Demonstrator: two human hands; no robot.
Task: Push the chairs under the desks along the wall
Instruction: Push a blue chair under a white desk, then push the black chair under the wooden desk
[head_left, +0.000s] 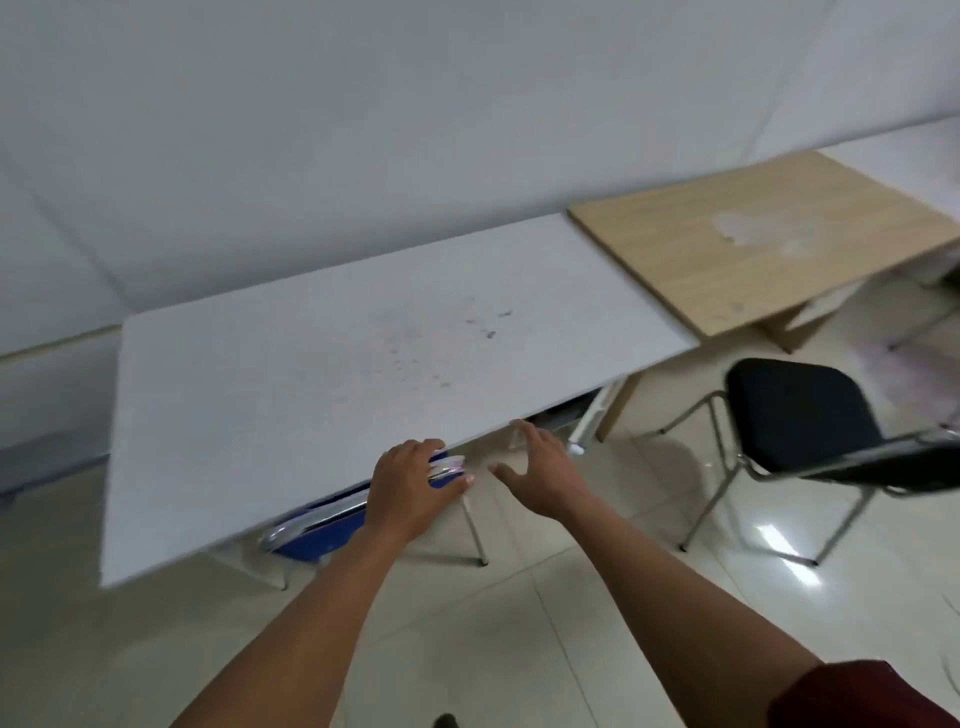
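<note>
A blue chair (317, 535) with a chrome frame sits almost wholly under the white desk (332, 364); only its back edge and legs show. My left hand (410, 483) rests on the top of the chair's back with fingers curled over the chrome rail. My right hand (540, 467) hovers just right of it, fingers spread, holding nothing, at the desk's front edge. A black padded chair (800, 415) on metal legs stands out on the floor to the right, in front of the wooden desk (753, 234).
Both desks stand against a pale wall (363, 130). A drawer unit (592, 415) hangs under the white desk's right end. Shiny beige floor tiles (519, 649) lie between me and the desks. Another desk leg shows at far right.
</note>
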